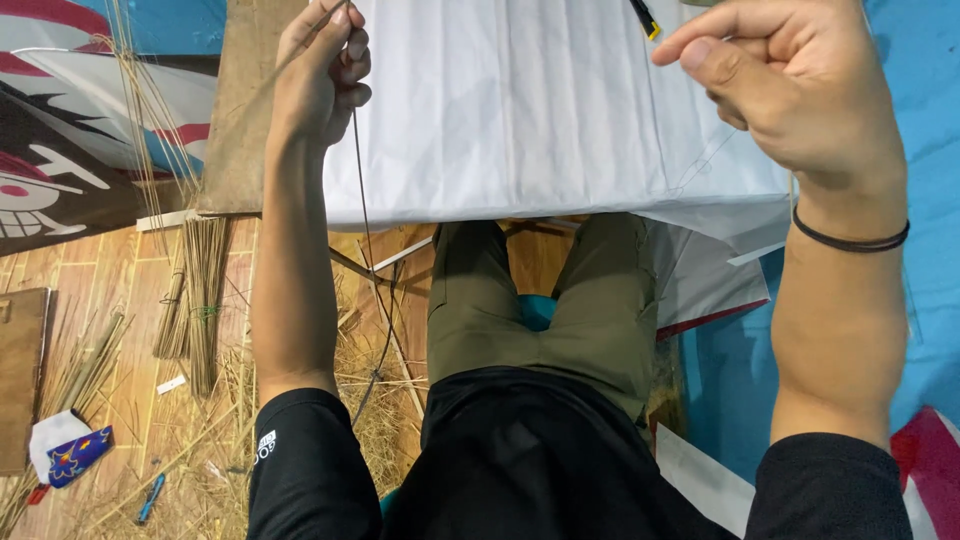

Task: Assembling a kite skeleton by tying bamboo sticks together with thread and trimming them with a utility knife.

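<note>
Left hand [322,75] closed around a thin dark stick [362,200] hanging straight down below the fist, just beside the white sheet's [530,110] left edge. Right hand [790,85] curled, thumb pressed to forefinger, pinching a fine thread [700,165] over the sheet. Bundles of thin sticks [200,300] well left of left forearm.

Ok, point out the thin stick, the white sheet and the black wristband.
thin stick [357,170], head view, shaft below the left hand [320,75]
white sheet [530,110], head view, flat middle
black wristband [850,241], head view, band on right wrist
</note>
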